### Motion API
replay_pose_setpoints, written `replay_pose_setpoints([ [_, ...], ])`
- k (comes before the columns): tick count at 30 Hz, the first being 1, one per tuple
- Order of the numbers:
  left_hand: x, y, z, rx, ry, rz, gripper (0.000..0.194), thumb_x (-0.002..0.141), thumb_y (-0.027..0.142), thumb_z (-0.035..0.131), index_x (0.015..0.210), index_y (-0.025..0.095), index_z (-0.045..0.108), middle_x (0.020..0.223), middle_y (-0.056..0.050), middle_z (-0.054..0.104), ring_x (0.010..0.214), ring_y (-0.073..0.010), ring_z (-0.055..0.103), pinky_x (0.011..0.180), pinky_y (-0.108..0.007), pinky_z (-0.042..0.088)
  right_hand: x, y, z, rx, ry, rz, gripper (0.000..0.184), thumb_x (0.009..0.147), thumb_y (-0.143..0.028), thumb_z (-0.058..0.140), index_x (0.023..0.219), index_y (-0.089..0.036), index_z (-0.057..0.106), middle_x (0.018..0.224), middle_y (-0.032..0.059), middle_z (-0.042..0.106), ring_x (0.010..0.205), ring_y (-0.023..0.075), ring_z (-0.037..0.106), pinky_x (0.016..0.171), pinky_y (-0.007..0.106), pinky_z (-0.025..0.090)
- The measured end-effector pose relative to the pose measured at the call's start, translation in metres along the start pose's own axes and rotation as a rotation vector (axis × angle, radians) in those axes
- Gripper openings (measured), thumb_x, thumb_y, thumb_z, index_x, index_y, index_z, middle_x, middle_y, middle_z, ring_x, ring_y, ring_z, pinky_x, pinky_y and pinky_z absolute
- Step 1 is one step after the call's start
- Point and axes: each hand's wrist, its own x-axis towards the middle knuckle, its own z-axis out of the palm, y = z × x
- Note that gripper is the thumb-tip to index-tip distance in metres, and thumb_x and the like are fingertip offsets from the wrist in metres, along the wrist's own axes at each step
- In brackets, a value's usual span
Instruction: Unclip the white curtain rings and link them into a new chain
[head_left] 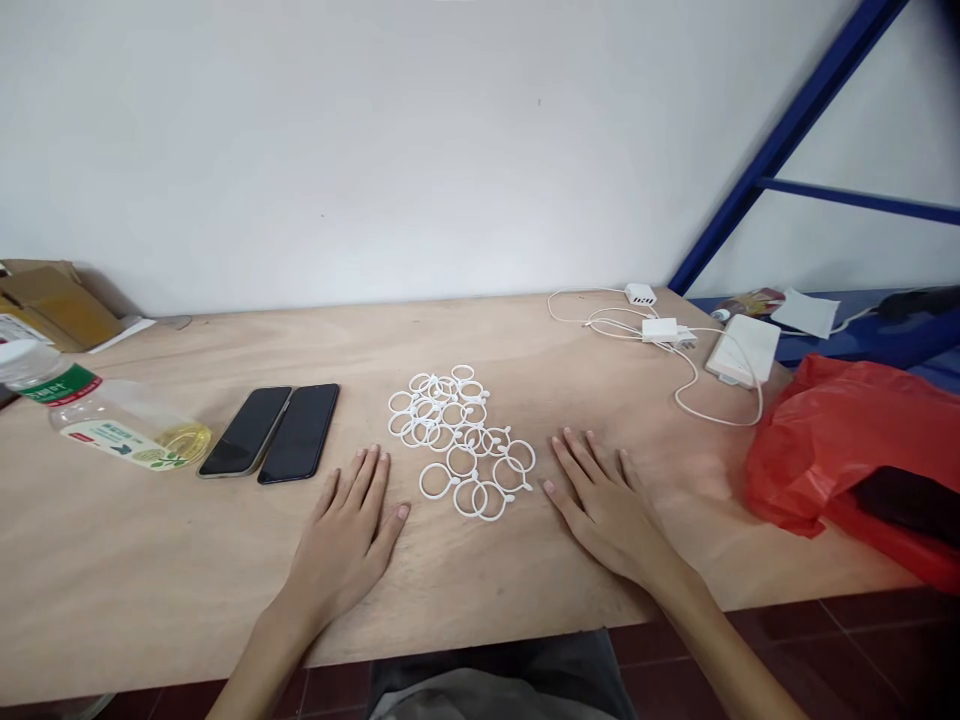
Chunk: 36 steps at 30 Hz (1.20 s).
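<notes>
Between my two hands lies a loose, overlapping pile of several white rings (462,459), each with a small knob or eyelet, like curtain rings. My left hand (347,535) rests flat on the wooden table (187,580), fingers stretched, just left of the rings and apart from them. On the other side, my right hand (607,505) also lies flat with its fingers extended, its thumb close to the nearest rings. Neither hand holds anything. Two dark phones, a left one (246,431) and a right one (300,433), lie side by side beyond my left hand.
A clear bottle (112,415) with some yellow liquid stands at the left, near a cardboard box (60,305). White cables and a charger (660,329) lie at the back right, beside a white box (742,350). A red plastic bag (847,430) covers the right edge, near a blue metal frame (787,100).
</notes>
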Motion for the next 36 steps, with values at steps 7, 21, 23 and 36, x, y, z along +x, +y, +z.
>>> replay_pose_setpoints([
  [7,0.001,0.002,-0.004,-0.016,-0.02,-0.014,0.063,0.096,0.048,0.03,0.149,0.013,0.025,0.153,-0.01,0.03,0.143,-0.0244,0.027,0.114,-0.047,0.027,0.002,-0.001,0.001,-0.011,-0.023,0.009,0.063,0.094,-0.054,0.023,0.15,-0.025,0.024,0.157,-0.0002,0.022,0.145,0.0272,0.016,0.115,0.057,0.016],
  [21,0.004,-0.001,-0.013,-0.149,0.011,-0.088,0.06,0.095,0.051,0.033,0.146,0.019,0.034,0.152,-0.01,0.036,0.141,-0.0264,0.03,0.115,-0.049,0.024,0.003,-0.003,-0.001,-0.027,-0.036,0.021,0.063,0.093,-0.053,0.023,0.15,-0.025,0.026,0.156,0.0009,0.025,0.145,0.0276,0.017,0.114,0.058,0.019],
  [23,0.011,-0.009,-0.016,-0.123,0.064,-0.169,0.059,0.094,0.051,0.033,0.143,0.02,0.039,0.151,-0.01,0.038,0.141,-0.0286,0.03,0.115,-0.053,0.021,0.002,-0.003,0.0,-0.024,-0.038,0.019,0.063,0.093,-0.054,0.023,0.15,-0.025,0.026,0.156,0.0007,0.025,0.145,0.0273,0.017,0.114,0.057,0.018],
  [36,0.022,-0.021,-0.012,-0.074,0.093,-0.259,0.058,0.096,0.046,0.028,0.145,0.017,0.036,0.15,-0.014,0.039,0.143,-0.032,0.024,0.113,-0.058,0.021,0.001,-0.002,0.0,-0.005,-0.007,0.009,0.063,0.094,-0.053,0.024,0.149,-0.024,0.026,0.156,0.0012,0.023,0.145,0.0276,0.016,0.115,0.058,0.017],
])
